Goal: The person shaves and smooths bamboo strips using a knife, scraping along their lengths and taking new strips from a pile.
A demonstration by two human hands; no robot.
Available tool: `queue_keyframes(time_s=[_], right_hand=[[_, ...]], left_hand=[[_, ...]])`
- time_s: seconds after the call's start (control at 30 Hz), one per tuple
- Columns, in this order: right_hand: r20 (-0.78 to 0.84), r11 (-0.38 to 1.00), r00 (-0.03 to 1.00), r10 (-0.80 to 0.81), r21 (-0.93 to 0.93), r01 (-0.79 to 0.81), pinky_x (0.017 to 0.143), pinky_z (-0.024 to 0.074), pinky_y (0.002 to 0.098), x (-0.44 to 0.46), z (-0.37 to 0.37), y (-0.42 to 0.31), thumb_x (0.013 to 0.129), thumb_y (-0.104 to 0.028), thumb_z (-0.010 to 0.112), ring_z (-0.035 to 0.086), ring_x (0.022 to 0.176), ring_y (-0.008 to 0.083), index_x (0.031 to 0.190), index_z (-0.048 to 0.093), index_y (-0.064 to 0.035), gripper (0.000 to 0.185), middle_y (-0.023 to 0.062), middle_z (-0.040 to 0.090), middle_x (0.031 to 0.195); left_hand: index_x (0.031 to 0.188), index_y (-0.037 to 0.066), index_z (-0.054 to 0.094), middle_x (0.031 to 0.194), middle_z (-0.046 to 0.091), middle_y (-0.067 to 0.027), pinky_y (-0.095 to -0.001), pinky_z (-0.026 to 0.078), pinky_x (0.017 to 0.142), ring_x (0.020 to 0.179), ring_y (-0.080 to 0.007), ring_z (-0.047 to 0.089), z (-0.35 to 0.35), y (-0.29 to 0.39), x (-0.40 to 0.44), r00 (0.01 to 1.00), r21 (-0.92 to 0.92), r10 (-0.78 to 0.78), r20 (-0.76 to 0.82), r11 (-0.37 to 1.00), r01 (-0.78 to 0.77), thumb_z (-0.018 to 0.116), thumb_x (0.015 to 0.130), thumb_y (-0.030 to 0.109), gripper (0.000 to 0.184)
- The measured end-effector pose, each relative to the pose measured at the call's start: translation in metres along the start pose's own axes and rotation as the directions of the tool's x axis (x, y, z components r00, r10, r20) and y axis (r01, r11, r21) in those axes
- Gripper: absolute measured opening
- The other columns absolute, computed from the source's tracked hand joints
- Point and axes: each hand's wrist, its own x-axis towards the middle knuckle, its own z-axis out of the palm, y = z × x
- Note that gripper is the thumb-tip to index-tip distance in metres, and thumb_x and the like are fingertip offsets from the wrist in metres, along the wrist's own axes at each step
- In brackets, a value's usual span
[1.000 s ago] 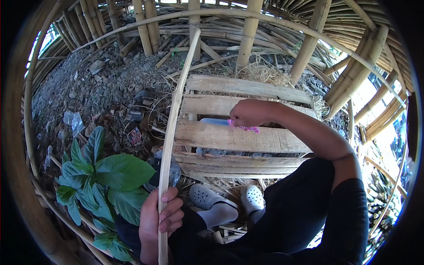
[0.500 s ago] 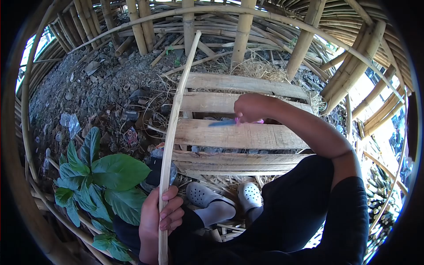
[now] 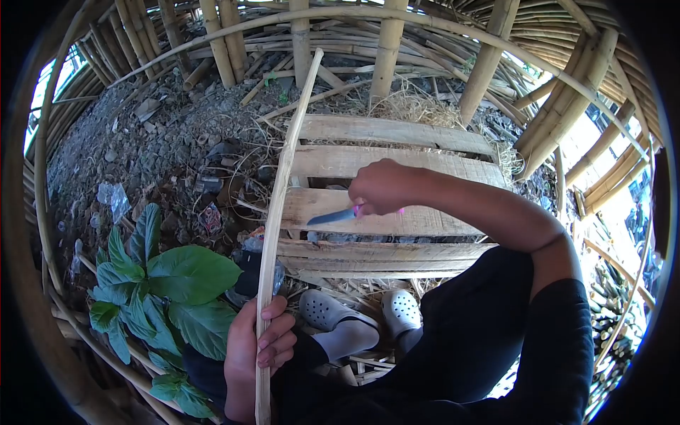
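Note:
A long pale split bamboo strip stands almost upright along the left of the slats. Around its lower part, my left hand is closed with the fingers wrapped over it. My right hand is closed on the pink handle of a knife, above the wooden slats. The knife's bluish blade points left toward the bamboo strip, with a gap between them. Most of the handle is hidden inside my fist.
Under my right arm lies a slatted wooden platform. A leafy green plant grows at the left, by rubble and plastic scraps. Bamboo posts and rails surround the spot. My feet wear grey clogs.
My right hand has moved left and slightly nearer to me, bringing the knife closer to the bamboo strip. The left hand and the strip have hardly shifted.

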Motion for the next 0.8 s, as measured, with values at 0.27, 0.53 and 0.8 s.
queue_keyframes(time_s=[0.27,0.53,0.8], right_hand=[[-0.032,0.982,0.997,0.065,0.180,-0.058,0.063,0.0514,0.0389,-0.010,-0.007,0.049,0.078,-0.026,0.071,0.067,0.069,0.0238,0.088,0.073,-0.0078,0.020,0.0097,0.070,0.080],[0.287,0.971,0.937,0.199,0.075,-0.229,0.063,0.0517,0.0387,-0.016,-0.001,0.057,0.074,-0.027,0.073,0.066,0.069,0.0234,0.091,0.073,-0.0095,0.025,0.0102,0.070,0.081],[-0.163,0.951,0.937,0.307,0.088,-0.297,0.074,0.0522,0.0409,-0.014,-0.006,0.066,0.080,-0.026,0.067,0.066,0.085,0.0291,0.090,0.073,-0.0101,0.019,0.0097,0.070,0.084]], left_hand=[[0.081,0.013,0.043,0.053,0.041,-0.0029,-0.0233,0.030,0.031,0.036,-0.0129,0.038,0.000,-0.001,0.000,1.000,0.015,-0.016,0.013,1.000,0.016,0.025,0.101,0.032,0.034],[0.074,0.016,0.041,0.049,0.033,0.0027,-0.0217,0.023,0.028,0.033,-0.0082,0.027,0.013,-0.004,0.001,0.993,0.171,0.001,-0.118,0.985,0.019,0.025,0.101,0.033,0.037],[0.080,0.013,0.043,0.052,0.039,-0.0021,-0.0230,0.029,0.030,0.034,-0.0122,0.036,0.001,-0.005,0.005,0.999,0.037,-0.038,-0.022,0.999,0.039,0.024,0.101,0.034,0.035]])
